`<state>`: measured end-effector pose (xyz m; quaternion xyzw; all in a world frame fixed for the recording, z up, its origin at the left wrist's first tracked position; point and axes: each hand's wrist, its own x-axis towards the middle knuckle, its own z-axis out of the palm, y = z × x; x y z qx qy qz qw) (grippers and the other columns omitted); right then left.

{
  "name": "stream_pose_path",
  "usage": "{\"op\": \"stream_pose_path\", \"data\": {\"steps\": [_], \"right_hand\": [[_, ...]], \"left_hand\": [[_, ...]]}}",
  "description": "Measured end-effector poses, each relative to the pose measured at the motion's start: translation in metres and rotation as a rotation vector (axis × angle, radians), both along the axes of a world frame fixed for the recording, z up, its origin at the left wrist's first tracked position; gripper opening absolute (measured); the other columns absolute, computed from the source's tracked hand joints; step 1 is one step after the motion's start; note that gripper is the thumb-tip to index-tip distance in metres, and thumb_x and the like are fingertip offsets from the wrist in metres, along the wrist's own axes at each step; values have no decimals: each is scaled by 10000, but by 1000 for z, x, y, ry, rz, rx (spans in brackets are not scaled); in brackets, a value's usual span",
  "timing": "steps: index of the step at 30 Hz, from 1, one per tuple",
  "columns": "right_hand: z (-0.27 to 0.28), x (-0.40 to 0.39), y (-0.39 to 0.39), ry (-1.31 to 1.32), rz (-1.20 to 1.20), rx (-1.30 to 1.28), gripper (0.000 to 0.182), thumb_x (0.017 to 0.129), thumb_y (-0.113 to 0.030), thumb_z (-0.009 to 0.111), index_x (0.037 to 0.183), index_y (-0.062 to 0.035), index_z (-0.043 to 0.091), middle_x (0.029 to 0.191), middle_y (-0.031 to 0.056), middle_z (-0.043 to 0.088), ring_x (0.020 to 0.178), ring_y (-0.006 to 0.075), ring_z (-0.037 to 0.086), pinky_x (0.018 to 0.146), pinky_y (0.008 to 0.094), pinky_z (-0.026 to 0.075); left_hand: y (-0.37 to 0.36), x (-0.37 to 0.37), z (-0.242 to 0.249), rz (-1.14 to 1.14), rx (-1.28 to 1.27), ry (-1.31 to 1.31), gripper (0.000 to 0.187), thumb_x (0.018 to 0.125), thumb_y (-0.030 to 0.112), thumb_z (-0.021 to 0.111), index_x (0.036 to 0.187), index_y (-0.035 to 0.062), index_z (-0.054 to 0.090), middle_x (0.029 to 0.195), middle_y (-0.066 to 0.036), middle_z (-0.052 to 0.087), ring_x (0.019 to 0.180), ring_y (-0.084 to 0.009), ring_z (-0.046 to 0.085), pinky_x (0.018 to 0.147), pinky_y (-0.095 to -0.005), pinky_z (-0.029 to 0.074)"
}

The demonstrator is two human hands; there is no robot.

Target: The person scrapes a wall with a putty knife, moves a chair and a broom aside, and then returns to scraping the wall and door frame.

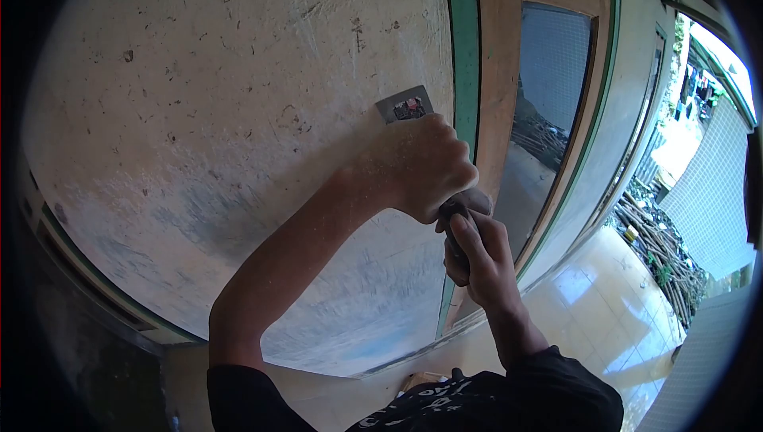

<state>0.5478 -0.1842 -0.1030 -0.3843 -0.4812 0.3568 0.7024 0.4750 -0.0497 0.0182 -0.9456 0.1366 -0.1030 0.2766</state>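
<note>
My left hand [433, 163] is a closed fist, wrapped round a putty knife [404, 104]. Its flat grey blade, with a worn sticker or patch on it, juts out above the knuckles and lies close to the wall. My right hand [486, 253] is closed just below the left fist, its thumb along a dark handle [455, 221]. Whether that handle belongs to the putty knife or to a second tool is hidden by my fingers. Behind both hands is the painted wall [238, 74], cream above, with scuffs, chips and bluish-grey scraped patches lower down.
A green door frame [463, 58] stands just right of the blade, beside a wooden-framed glass panel [548, 82]. Shiny floor tiles [588, 313] run along the lower right. Farther out lies a pile of sticks [656, 233] by a pale mesh sheet [707, 185].
</note>
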Motion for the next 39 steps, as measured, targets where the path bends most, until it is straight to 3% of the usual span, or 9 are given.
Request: {"op": "stream_pose_path", "data": {"steps": [5,11,15,24,27,29,31,34,39], "right_hand": [[-9,-2,-15,13,23,-95,360,1005,-341,492,967,14,542,552,-60,380,404,28,308,391,223,212],[14,6,-6,1,21,-18,341,1014,-322,479,967,8,554,542,-63,388,415,27,336,403,216,246],[-14,-1,-14,40,59,-99,352,1014,-319,477,967,20,559,536,-62,406,408,26,346,403,213,252],[4,6,-6,12,28,-21,322,1019,-298,470,983,6,573,555,-66,393,430,21,344,417,207,264],[-16,10,-17,91,133,-47,274,1016,-251,483,1066,10,549,614,-52,426,462,21,361,425,202,271],[-26,13,-22,110,-86,-51,261,1004,-196,503,1156,16,498,687,-29,459,497,20,378,439,201,282],[-40,26,-20,51,-116,-23,296,977,-130,536,1217,20,448,826,42,570,586,59,527,517,198,405],[-44,23,-16,-239,-548,256,405,892,-76,634,1223,24,424,964,141,683,896,196,682,775,270,516],[-45,27,-9,-325,-650,163,323,868,-82,670,1130,43,529,736,76,663,756,90,650,666,238,500]], "left_hand": [[-2,0,-27,23,-5,-2,165,545,191,735,567,72,623,496,-58,573,439,-161,558,508,-312,476],[0,3,11,3,46,-22,258,524,260,802,576,69,637,502,-62,583,437,-169,567,532,-311,491],[-5,-1,-29,35,-11,18,224,556,235,784,599,65,644,504,-74,584,449,-164,580,527,-305,495],[-3,4,3,11,25,-11,180,538,204,752,580,75,634,493,-76,569,448,-159,566,523,-311,478],[-8,12,-23,43,-8,2,214,624,231,759,548,88,619,501,-53,574,464,-140,580,552,-302,516],[-7,24,-40,-30,-55,-25,148,579,157,703,539,78,584,476,-78,543,446,-182,552,527,-323,466],[-10,32,-39,-17,-53,1,157,602,161,704,542,80,583,470,-80,533,446,-184,550,522,-330,463],[-9,40,-43,-86,-127,-76,183,609,185,722,546,87,582,464,-77,524,446,-182,548,529,-331,463],[-9,42,-44,-25,-71,-28,211,627,229,755,585,88,604,475,-59,540,439,-178,539,554,-325,471]]}}
